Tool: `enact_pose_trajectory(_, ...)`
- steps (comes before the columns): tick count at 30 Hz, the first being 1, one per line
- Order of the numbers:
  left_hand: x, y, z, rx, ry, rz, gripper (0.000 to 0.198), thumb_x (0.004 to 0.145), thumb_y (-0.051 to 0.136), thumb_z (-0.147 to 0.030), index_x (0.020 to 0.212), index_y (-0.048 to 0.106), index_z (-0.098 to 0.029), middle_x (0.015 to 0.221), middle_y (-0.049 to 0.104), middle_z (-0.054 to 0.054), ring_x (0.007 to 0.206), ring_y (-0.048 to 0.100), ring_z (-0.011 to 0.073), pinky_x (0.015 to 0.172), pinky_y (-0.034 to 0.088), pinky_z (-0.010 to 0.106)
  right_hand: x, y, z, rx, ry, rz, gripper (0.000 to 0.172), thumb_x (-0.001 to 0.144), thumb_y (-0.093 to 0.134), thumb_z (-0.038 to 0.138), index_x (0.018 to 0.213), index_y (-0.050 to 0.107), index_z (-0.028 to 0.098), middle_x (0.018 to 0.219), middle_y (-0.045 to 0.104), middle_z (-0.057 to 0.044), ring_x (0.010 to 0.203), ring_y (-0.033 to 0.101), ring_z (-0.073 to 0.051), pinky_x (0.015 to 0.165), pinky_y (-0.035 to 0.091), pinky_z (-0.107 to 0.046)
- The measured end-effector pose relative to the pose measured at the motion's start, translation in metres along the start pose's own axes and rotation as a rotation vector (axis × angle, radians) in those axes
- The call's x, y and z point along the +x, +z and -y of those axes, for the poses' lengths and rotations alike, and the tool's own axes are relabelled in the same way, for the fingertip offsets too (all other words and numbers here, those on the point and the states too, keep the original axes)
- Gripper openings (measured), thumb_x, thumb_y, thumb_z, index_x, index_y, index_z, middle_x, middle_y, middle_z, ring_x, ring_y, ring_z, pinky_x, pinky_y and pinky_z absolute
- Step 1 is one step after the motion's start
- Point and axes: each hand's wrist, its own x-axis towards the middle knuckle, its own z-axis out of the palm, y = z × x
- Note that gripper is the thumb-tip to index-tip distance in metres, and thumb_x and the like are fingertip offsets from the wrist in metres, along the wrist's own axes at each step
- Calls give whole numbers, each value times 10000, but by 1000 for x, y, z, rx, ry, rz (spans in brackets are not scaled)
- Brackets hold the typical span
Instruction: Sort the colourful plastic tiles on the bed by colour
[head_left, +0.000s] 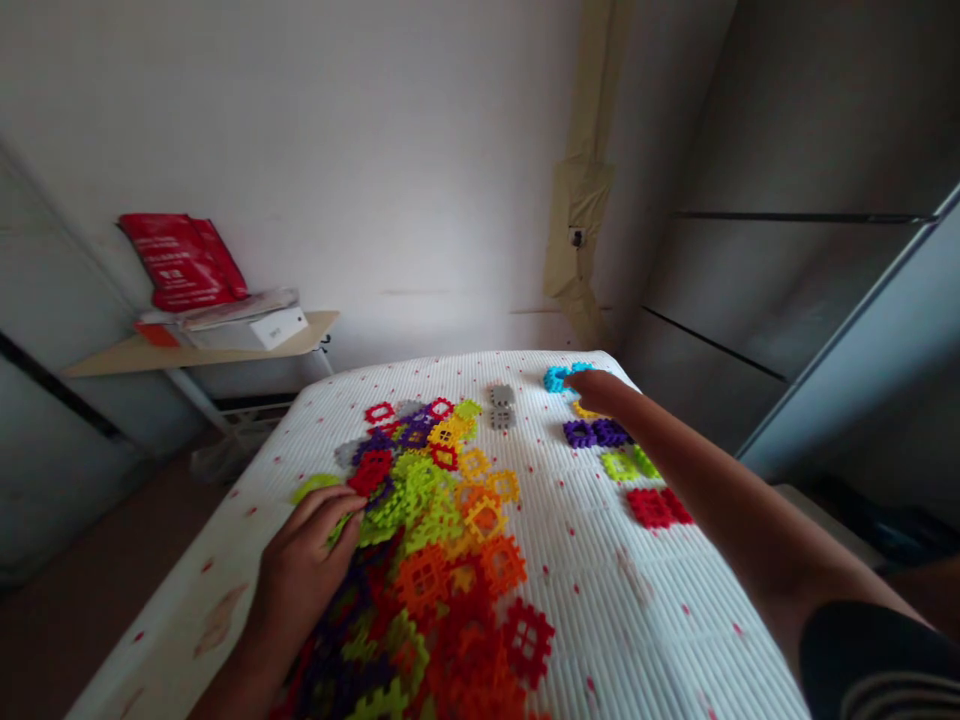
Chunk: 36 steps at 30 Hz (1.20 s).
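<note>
My left hand is at the left side of a heap of square interlocking building blocks. Its fingers and thumb are curled close together by a red block, with some green showing between them; what they grip, if anything, I cannot make out. Over at the far right of the bed-like surface, my right hand has its fingers closed at blue building blocks, partly covering them. Below it lie a mostly hidden yellow block, purple blocks, light green blocks and red blocks.
Grey blocks stand between the heap and the right-hand rows. A white ribbed cover with red specks lies under everything. At the back left, a small table holds a white box and a red bag.
</note>
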Motion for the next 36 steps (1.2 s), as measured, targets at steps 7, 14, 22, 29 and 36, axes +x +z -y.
enact_pose_trajectory(7,56,23,-17,36,-118,351,233,806,455,-265,916,656,-225,982,675,36,977,580,180,897,416,292,-59,26,85,269,-221,-108,302,780,561,164,1072,626,206,1042,672,-62,919,623,-194,806,440,-269)
enact_pose_trajectory(14,115,84,-28,203,-344,597,199,755,532,-333,802,680,-209,845,695,77,864,629,216,758,442,292,-74,73,116,335,-139,-236,212,854,421,137,804,624,173,867,631,-62,769,593,-138,674,413,-215)
enact_pose_trajectory(22,134,119,-35,363,-547,653,394,666,652,-382,980,656,-144,1130,609,220,1083,541,376,826,446,476,-74,84,118,300,-154,-319,206,875,401,140,784,583,172,835,588,-41,772,561,-123,667,392,-204)
enact_pose_trajectory(29,135,122,-33,324,-565,626,216,674,593,-220,853,678,-135,984,670,208,952,618,350,728,479,409,-72,84,118,279,-125,-302,192,872,406,146,800,581,178,849,591,-39,760,562,-118,645,382,-203)
enact_pose_trajectory(36,129,96,-33,119,-440,511,90,647,546,-217,665,628,-185,685,668,80,686,631,256,581,432,312,-72,83,118,321,-116,-310,171,866,429,150,816,591,176,877,602,-39,794,572,-119,669,385,-202)
